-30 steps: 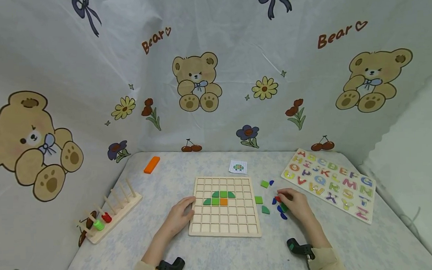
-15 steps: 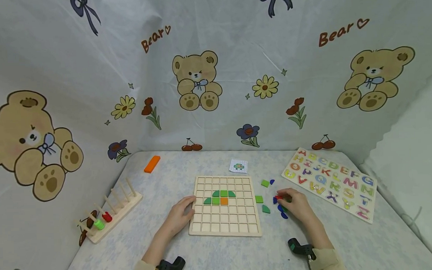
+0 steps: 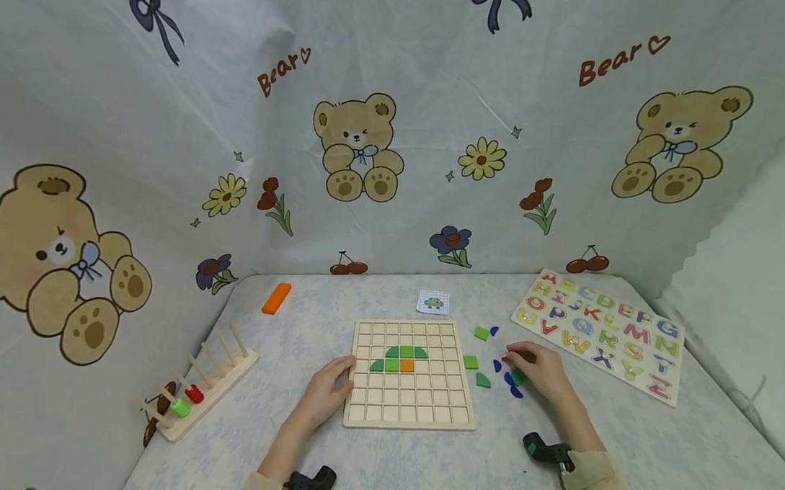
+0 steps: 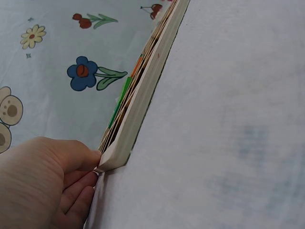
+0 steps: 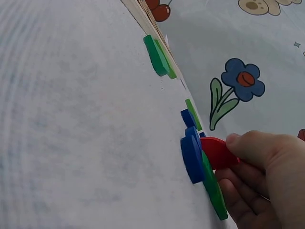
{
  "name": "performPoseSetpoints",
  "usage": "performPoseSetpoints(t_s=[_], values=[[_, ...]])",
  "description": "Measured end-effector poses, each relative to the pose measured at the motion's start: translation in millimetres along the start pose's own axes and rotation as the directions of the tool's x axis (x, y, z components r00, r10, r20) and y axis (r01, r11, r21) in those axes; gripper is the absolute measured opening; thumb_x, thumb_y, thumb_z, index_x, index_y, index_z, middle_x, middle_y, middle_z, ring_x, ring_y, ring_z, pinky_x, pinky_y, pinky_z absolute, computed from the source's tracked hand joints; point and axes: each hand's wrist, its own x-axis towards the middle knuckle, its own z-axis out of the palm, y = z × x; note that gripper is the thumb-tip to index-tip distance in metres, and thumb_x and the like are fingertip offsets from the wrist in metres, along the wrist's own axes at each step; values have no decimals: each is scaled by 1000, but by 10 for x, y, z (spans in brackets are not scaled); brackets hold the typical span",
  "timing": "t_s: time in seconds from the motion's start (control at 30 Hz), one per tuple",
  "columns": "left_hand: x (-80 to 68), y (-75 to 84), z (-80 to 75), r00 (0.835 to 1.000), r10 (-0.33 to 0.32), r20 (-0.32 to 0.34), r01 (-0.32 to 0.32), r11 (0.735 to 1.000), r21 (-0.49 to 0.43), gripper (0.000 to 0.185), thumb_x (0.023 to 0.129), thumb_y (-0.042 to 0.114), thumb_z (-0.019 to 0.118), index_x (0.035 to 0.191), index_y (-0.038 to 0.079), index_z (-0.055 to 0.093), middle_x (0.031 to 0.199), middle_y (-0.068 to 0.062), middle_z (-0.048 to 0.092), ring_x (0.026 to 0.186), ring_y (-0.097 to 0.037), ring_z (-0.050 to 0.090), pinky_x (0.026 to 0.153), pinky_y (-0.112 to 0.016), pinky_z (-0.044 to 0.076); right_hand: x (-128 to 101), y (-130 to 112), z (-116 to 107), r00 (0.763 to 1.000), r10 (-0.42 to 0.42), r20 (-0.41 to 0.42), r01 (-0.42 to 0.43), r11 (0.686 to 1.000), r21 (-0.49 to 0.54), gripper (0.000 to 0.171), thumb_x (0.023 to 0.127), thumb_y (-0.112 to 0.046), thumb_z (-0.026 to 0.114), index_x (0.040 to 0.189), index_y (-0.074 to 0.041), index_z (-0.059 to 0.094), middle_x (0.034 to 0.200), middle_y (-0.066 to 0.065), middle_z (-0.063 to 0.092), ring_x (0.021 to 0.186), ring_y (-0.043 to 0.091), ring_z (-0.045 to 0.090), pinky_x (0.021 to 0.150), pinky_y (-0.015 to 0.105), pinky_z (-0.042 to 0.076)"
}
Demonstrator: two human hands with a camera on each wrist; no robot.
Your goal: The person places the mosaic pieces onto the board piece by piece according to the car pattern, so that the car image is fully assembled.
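In the head view my left hand point(image 3: 323, 395) holds the left edge of a wooden grid board point(image 3: 411, 414). The left wrist view has the thumb against the board's corner point(image 4: 112, 160), with the fingers curled beneath. Green tiles point(image 3: 392, 365) and one orange square tile point(image 3: 406, 365) lie in the board's cells. Right of the board, my right hand point(image 3: 536, 370) pinches a red tile with a curved edge point(image 5: 218, 152) between thumb and fingers. Blue half-round tiles point(image 5: 191, 155) and a green tile point(image 5: 214, 193) are close beside it; the hand partly hides the green one.
Loose green tiles point(image 3: 470, 363) lie along the board's right side. Behind the board is a small pattern card point(image 3: 433, 303). An alphabet board point(image 3: 597, 335) stands at the right. At the left are a peg stand point(image 3: 218, 384) with coloured rings and an orange block point(image 3: 276, 298).
The right hand shifts only slightly; the red tile shows less in the head view, and the green tile beneath the hand shows more than half a second ago. The left hand stays put.
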Motion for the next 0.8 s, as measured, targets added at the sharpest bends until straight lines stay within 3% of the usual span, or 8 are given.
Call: performPoseSetpoints(t_s=[0.23, 0.47, 0.6, 0.8], values=[[-2, -5, 0, 1000, -1, 7, 1, 1000, 8, 45, 92, 10, 61, 135, 1, 51, 137, -14, 47, 128, -30, 41, 104, -47, 36, 61, 68, -17, 989, 118, -84, -116, 993, 32, 28, 96, -25, 57, 109, -3, 68, 98, 8, 66, 82, 19, 55, 67, 27, 46], [-3, 23, -5, 1000, -9, -8, 9, 999, -38, 45, 90, 7, 62, 133, -2, 51, 136, -14, 48, 129, -30, 41, 105, -47, 33, 81, 126, -26, 980, 79, -184, -84, 996, -16, 22, 93, -17, 61, 104, -1, 70, 91, 11, 68, 82, 23, 60, 69, 33, 46], [0, 24, 4, 1000, -9, -17, 8, 999, -36, 45, 90, 5, 62, 133, -2, 51, 136, -14, 49, 129, -30, 41, 105, -46, 33, 73, 139, -22, 983, 40, -178, -47, 998, -36, 22, 90, -12, 63, 107, 1, 68, 95, 14, 67, 88, 27, 61, 75, 39, 49], [1, 18, 7, 1000, -1, -18, 1, 1000, -29, 45, 89, 4, 61, 132, -3, 52, 135, -15, 49, 128, -32, 42, 104, -48, 34, 57, 134, -10, 995, -17, -97, 12, 999, -49, 31, 88, -5, 64, 118, 3, 62, 108, 18, 64, 98, 32, 60, 84, 46, 50]])
